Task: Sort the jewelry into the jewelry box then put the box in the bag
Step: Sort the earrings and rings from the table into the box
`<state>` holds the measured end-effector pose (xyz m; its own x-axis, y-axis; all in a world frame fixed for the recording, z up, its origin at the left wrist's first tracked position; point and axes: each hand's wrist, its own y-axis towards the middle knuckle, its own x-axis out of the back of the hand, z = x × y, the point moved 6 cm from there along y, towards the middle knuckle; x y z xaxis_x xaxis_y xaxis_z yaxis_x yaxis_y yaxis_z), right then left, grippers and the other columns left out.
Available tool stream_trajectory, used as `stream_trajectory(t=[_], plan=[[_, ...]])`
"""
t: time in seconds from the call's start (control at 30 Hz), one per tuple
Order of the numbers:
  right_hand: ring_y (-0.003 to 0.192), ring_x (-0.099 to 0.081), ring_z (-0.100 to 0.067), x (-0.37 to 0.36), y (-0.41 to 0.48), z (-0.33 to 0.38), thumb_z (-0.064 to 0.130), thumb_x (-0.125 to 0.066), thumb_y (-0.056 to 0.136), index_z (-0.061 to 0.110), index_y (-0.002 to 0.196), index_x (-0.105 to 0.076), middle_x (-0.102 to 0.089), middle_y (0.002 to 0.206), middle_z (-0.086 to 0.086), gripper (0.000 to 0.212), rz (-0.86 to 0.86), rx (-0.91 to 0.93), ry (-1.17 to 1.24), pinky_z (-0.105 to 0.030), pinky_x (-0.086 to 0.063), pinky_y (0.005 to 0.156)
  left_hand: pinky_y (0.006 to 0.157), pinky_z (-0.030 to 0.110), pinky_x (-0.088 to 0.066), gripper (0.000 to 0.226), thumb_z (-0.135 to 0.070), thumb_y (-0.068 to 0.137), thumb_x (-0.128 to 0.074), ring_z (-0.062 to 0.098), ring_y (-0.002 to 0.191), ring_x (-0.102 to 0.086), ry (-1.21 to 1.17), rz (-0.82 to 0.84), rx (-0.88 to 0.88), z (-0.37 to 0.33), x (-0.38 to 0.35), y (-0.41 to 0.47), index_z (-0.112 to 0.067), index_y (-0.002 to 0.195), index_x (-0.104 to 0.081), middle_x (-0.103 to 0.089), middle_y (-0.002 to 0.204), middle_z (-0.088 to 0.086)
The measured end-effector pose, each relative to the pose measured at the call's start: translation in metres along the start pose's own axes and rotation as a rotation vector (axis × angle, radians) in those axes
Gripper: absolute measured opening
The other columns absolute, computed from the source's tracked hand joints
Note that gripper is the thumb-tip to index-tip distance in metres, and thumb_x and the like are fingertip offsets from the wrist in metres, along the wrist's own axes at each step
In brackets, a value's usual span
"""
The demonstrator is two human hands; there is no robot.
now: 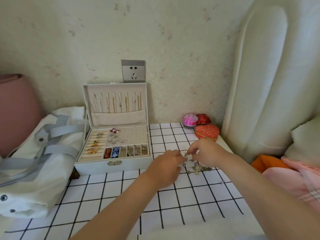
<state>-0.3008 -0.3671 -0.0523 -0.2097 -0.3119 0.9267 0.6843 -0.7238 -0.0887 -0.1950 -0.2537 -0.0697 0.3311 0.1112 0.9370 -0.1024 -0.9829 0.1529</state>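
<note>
Checked tablecloth (112,196), jewelry box (114,166) open, left hand (166,168) and right hand (206,153) pinching jewelry (186,155)

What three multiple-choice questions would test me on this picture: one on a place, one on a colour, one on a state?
1. Where does the bag lie? A. left of the jewelry box B. inside it C. hung on the wall
2. What colour is the heart-shaped case? A. blue B. red-orange C. black
3. The left hand and right hand: A. lie flat B. grip a strap C. pinch a small jewelry piece
Answers: 1 A, the bag sits against the box's left side; 2 B, its patterned lid is red-orange; 3 C, the fingertips of both hands meet on the piece.
</note>
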Motion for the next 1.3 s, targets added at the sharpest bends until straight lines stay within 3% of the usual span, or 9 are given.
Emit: stream_trajectory(t=[0.23,0.37,0.53,0.8,1.07,1.3], plan=[[0.093,-0.063,-0.008,-0.005,0.006,0.007,0.013,-0.068,0.086,0.035,0.108,-0.075,-0.067,0.1,0.015,0.032,0.053,0.073,-0.028,-0.028,-0.054,0.08,0.094,0.036,-0.046,0.031,-0.019,0.1,-0.048,0.017,0.116,-0.047,0.024,-0.006,0.02,0.009,-0.007,0.006,-0.025,0.127,-0.063,-0.057,0.12,-0.003],[0.089,-0.063,-0.007,-0.009,0.007,0.015,0.011,-0.068,0.082,0.034,0.108,-0.076,-0.067,0.095,0.017,0.035,0.132,0.075,-0.077,-0.021,-0.05,0.07,0.092,0.033,-0.047,0.03,-0.02,0.098,-0.054,0.014,0.11,-0.05,-0.023,-0.041,0.055,0.014,-0.006,0.006,-0.027,0.126,-0.06,-0.061,0.112,-0.005],[0.084,-0.065,-0.008,-0.012,0.007,0.018,0.023,-0.078,0.077,0.031,0.102,-0.078,-0.073,0.094,0.013,0.026,0.131,0.047,-0.078,-0.028,-0.056,0.076,0.09,0.035,-0.048,0.028,-0.023,0.098,-0.054,0.016,0.107,-0.051,-0.022,-0.05,0.097,0.013,-0.008,0.006,-0.025,0.124,-0.065,-0.061,0.105,-0.001],[0.088,-0.066,-0.009,-0.017,0.007,0.02,0.017,-0.067,0.082,0.031,0.092,-0.078,-0.072,0.091,0.015,0.02,0.112,0.016,-0.052,-0.031,-0.057,0.081,0.091,0.032,-0.048,0.017,-0.025,0.095,-0.062,0.016,0.105,-0.054,-0.077,-0.037,0.175,0.016,-0.006,0.003,-0.02,0.109,-0.069,-0.058,0.108,0.0],[0.084,-0.067,-0.008,-0.015,0.014,0.034,0.02,-0.072,0.084,0.03,0.081,-0.077,-0.072,0.085,0.015,0.011,0.065,0.033,0.05,-0.036,-0.059,0.081,0.086,0.031,-0.05,0.01,-0.021,0.09,-0.065,0.015,0.096,-0.059,-0.071,-0.009,0.237,0.014,0.004,0.0,-0.016,0.094,-0.073,-0.065,0.1,-0.002],[0.086,-0.063,-0.005,-0.004,0.012,0.057,0.015,-0.069,0.086,0.022,0.092,-0.074,-0.069,0.09,0.011,0.01,-0.06,0.115,0.183,-0.02,-0.047,0.074,0.082,0.026,-0.049,0.008,-0.015,0.082,-0.071,0.012,0.092,-0.058,-0.155,0.001,0.239,0.021,0.007,-0.005,-0.022,0.085,-0.068,-0.067,0.092,-0.008]])
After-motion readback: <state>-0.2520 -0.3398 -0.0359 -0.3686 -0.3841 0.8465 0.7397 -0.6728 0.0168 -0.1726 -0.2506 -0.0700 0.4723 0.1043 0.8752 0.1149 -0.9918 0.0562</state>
